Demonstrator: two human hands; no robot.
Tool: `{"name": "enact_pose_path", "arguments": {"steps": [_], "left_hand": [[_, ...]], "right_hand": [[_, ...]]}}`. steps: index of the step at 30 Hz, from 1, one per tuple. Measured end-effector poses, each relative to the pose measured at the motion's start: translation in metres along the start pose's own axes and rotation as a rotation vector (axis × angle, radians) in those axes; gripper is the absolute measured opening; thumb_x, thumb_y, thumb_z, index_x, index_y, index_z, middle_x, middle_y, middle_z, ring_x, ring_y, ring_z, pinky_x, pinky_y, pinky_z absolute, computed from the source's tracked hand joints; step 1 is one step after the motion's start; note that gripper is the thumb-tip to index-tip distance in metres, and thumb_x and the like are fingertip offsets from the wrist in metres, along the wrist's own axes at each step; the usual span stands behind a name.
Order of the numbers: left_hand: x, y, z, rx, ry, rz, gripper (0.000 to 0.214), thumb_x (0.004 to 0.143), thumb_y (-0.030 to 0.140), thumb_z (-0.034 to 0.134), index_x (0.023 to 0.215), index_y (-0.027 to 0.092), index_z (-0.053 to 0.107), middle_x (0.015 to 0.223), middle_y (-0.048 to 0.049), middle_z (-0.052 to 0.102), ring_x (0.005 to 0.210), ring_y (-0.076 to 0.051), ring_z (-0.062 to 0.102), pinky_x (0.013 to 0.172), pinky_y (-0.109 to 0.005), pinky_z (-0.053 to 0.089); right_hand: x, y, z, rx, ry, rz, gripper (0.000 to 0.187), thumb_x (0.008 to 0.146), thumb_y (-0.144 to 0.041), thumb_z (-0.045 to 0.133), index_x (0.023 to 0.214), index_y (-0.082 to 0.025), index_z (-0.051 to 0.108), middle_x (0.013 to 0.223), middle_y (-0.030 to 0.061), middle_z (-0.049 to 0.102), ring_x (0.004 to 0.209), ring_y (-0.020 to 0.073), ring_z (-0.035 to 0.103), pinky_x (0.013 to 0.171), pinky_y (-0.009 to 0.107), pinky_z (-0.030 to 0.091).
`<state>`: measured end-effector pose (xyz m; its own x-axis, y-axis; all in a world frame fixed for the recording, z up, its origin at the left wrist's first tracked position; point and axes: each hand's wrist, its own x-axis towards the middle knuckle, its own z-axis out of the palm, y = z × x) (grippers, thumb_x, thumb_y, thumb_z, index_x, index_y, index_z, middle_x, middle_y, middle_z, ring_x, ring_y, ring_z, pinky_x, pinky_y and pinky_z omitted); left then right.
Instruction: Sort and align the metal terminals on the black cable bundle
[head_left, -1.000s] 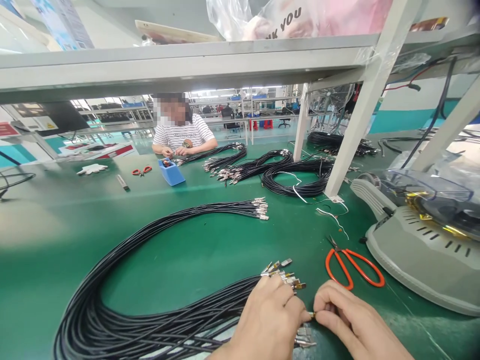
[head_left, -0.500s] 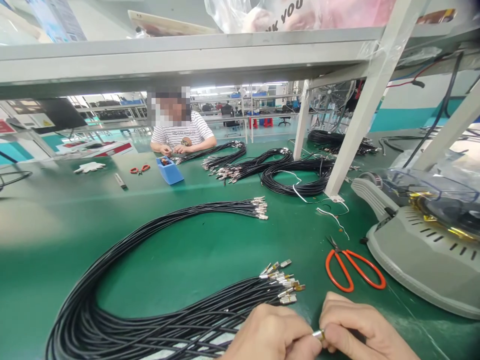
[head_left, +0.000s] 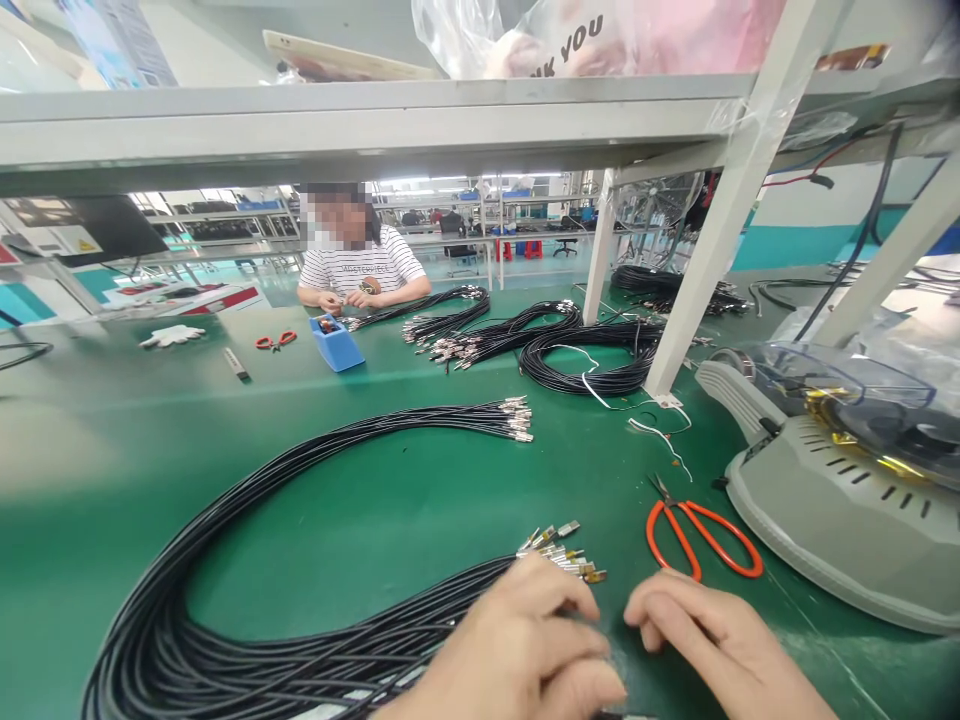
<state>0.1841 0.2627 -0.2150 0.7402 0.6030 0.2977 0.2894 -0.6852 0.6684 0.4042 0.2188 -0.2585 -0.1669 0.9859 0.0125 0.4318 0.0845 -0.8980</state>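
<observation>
Head view: your left hand [head_left: 517,650] rests curled on the cable bundle [head_left: 247,640].
Right hand [head_left: 712,640]: curled beside the bundle; grip unclear.
Advice: pinch one connector [head_left: 562,555].

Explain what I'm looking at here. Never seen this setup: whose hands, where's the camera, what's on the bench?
The camera sits on a worker's head, looking forward and down, so the two bare hands at the bottom are that person's own. The left hand rests on the near ends of a looped bundle of black cables with metal end connectors. The right hand is curled beside it; whether either hand holds anything is hidden. On the green bench lie orange-handled scissors and, to the right, a grey machine with a clear cover. Further back are more cable bundles and a blue box, where a co-worker in a striped shirt sits opposite.
</observation>
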Motion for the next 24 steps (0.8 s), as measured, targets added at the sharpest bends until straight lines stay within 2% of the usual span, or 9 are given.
{"name": "enact_pose_path", "arguments": {"steps": [3, 6, 8, 10, 13, 15, 19, 24], "left_hand": [[0.001, 0.001, -0.018, 0.032, 0.077, -0.217, 0.024, 0.097, 0.021, 0.054, 0.078, 0.020, 0.069, 0.086, 0.0009, 0.064, 0.084, -0.013, 0.057, 0.078, -0.021, 0.043], [0.000, -0.005, -0.017, 0.173, 0.051, -0.323, 0.017, 0.096, 0.018, 0.056, 0.083, 0.020, 0.066, 0.084, 0.0016, 0.062, 0.083, -0.015, 0.057, 0.075, -0.024, 0.045], [-0.001, -0.011, -0.007, 0.311, -0.017, -0.309, 0.006, 0.090, 0.015, 0.063, 0.088, 0.020, 0.065, 0.089, -0.0005, 0.061, 0.085, -0.019, 0.058, 0.073, -0.028, 0.048], [-0.002, -0.016, 0.005, 0.463, -0.069, -0.245, 0.007, 0.086, 0.011, 0.065, 0.088, 0.017, 0.063, 0.091, -0.0035, 0.061, 0.084, -0.022, 0.058, 0.070, -0.033, 0.050], [-0.004, -0.018, 0.016, 0.621, -0.086, -0.157, 0.010, 0.089, 0.007, 0.056, 0.084, 0.015, 0.060, 0.086, -0.0060, 0.062, 0.077, -0.025, 0.057, 0.066, -0.040, 0.051], [-0.005, -0.016, 0.017, 0.575, -0.067, -0.184, 0.012, 0.091, 0.007, 0.052, 0.084, 0.015, 0.059, 0.084, -0.0057, 0.063, 0.074, -0.024, 0.058, 0.066, -0.039, 0.051], [-0.006, -0.010, 0.011, 0.261, -0.054, -0.309, 0.009, 0.093, 0.013, 0.054, 0.093, 0.016, 0.062, 0.087, -0.0034, 0.065, 0.076, -0.018, 0.062, 0.069, -0.026, 0.050], [-0.004, -0.012, 0.010, 0.101, -0.075, -0.173, 0.021, 0.093, 0.015, 0.051, 0.077, 0.017, 0.064, 0.076, -0.0012, 0.060, 0.068, -0.013, 0.056, 0.063, -0.018, 0.042]], "right_hand": [[0.006, 0.007, 0.011, -0.301, 0.077, -0.117, 0.017, 0.098, -0.035, 0.045, 0.098, -0.029, 0.061, 0.099, -0.0008, 0.065, 0.093, 0.0200, 0.062, 0.082, 0.030, 0.048], [0.013, 0.011, 0.026, -0.541, 0.130, -0.266, 0.018, 0.094, -0.022, 0.048, 0.109, -0.027, 0.058, 0.101, 0.0032, 0.064, 0.089, 0.0242, 0.062, 0.072, 0.036, 0.054], [0.017, 0.011, 0.033, -0.625, 0.188, -0.346, 0.020, 0.092, -0.017, 0.048, 0.108, -0.024, 0.057, 0.095, 0.0050, 0.063, 0.081, 0.0257, 0.062, 0.064, 0.039, 0.055], [0.019, 0.011, 0.037, -0.645, 0.222, -0.384, 0.015, 0.093, -0.016, 0.045, 0.099, -0.023, 0.057, 0.085, 0.0043, 0.062, 0.073, 0.0254, 0.060, 0.059, 0.038, 0.053], [0.018, 0.008, 0.037, -0.626, 0.237, -0.406, 0.023, 0.099, -0.019, 0.038, 0.083, -0.024, 0.054, 0.074, 0.0016, 0.058, 0.066, 0.0228, 0.057, 0.056, 0.035, 0.049], [0.016, 0.004, 0.033, -0.599, 0.245, -0.425, 0.028, 0.101, -0.022, 0.035, 0.080, -0.024, 0.052, 0.072, -0.0001, 0.057, 0.064, 0.0202, 0.055, 0.056, 0.032, 0.047], [0.007, -0.002, 0.026, -0.453, 0.223, -0.411, 0.027, 0.103, -0.024, 0.038, 0.080, -0.024, 0.052, 0.073, -0.0025, 0.058, 0.066, 0.0162, 0.055, 0.060, 0.028, 0.044], [0.001, -0.006, 0.021, -0.321, 0.089, -0.267, 0.028, 0.102, -0.028, 0.041, 0.077, -0.024, 0.052, 0.075, -0.0032, 0.058, 0.072, 0.0145, 0.058, 0.064, 0.024, 0.045]]}}
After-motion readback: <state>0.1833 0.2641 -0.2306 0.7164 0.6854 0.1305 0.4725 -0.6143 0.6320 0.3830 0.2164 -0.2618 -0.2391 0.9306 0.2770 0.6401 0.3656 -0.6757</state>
